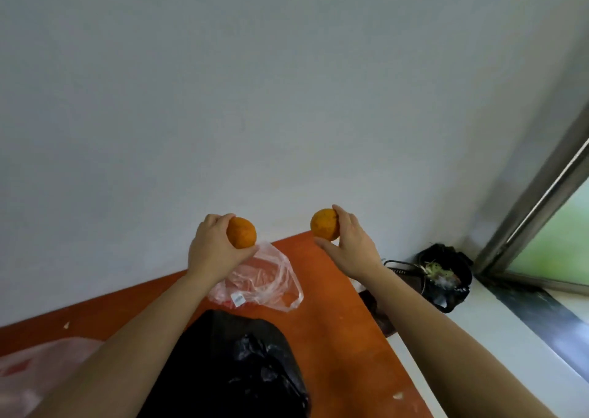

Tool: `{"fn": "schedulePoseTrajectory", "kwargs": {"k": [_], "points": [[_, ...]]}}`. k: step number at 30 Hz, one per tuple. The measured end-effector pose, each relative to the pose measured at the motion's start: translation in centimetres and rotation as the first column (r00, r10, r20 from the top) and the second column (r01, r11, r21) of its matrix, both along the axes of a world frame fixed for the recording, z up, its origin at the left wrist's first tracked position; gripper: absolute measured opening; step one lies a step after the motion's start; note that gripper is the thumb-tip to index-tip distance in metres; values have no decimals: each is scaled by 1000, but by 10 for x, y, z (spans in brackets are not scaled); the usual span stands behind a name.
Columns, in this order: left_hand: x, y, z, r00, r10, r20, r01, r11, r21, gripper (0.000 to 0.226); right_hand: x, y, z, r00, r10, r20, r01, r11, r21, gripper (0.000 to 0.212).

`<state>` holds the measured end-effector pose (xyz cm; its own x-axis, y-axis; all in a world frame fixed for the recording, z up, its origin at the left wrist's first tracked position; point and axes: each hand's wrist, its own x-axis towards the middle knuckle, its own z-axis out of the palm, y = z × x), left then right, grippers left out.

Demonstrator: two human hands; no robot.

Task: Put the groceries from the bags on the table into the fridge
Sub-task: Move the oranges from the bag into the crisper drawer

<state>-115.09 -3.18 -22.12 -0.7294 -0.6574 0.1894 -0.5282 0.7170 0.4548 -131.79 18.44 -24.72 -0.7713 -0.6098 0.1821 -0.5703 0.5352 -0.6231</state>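
My left hand [213,248] grips an orange [242,232], raised above the orange-brown table [325,293]. My right hand [350,242] grips a second orange [324,223] at about the same height, a little to the right. Below my arms a black plastic bag [242,366] lies on the table. A clear, red-printed plastic bag [264,280] lies crumpled behind it, under my left hand. The fridge is out of view.
A pale wall [255,98] fills the view ahead. Another pinkish bag [35,363] sits at the table's left. On the white sill to the right stands a black bag [446,277] with scraps, beside a window frame [535,200].
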Motion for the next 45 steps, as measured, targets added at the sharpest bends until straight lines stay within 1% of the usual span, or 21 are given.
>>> {"fn": "schedulePoseTrajectory", "kwargs": {"k": [2,4,5,8,12,14,18,21,24,27,30,33,36,39,45], "points": [[2,38,20,991,-31,-127,25,998,-50,86,9,36,10,994,-47,-98,41,997,-71,83],[0,76,37,962,-96,-254,73,992,-99,83,16,73,22,981,-116,-155,94,986,-140,82],[-4,96,45,944,-142,-297,108,986,-129,82,20,92,28,971,-161,-175,131,977,-171,82],[-22,148,64,885,-300,-356,238,948,-210,81,29,150,50,925,-309,-222,256,938,-235,80],[-55,216,88,741,-515,-431,451,857,-248,82,41,231,78,830,-498,-251,433,859,-273,76],[-70,252,98,642,-609,-465,566,786,-248,79,55,273,88,749,-603,-274,534,795,-289,76],[-90,332,110,390,-751,-532,757,591,-278,67,107,355,105,540,-772,-334,725,629,-281,75],[-89,403,113,196,-805,-561,865,411,-288,70,164,411,114,346,-866,-361,852,451,-265,74],[-65,482,114,0,-806,-592,931,215,-293,74,235,461,122,177,-914,-366,922,284,-263,77],[-19,559,120,-199,-765,-613,950,4,-314,74,315,510,135,12,-912,-409,953,135,-272,78],[41,630,130,-343,-710,-615,931,-168,-325,78,392,556,144,-140,-896,-421,953,-6,-304,78],[99,693,135,-427,-668,-609,903,-284,-321,76,460,599,150,-273,-874,-401,927,-128,-353,77],[149,753,138,-496,-644,-582,868,-347,-356,73,518,647,154,-356,-848,-392,897,-193,-398,76],[190,809,142,-527,-649,-549,848,-359,-390,72,564,701,159,-384,-834,-397,884,-208,-419,76],[236,898,150,-504,-666,-550,860,-325,-394,69,611,791,169,-393,-834,-388,880,-218,-422,79]]}}
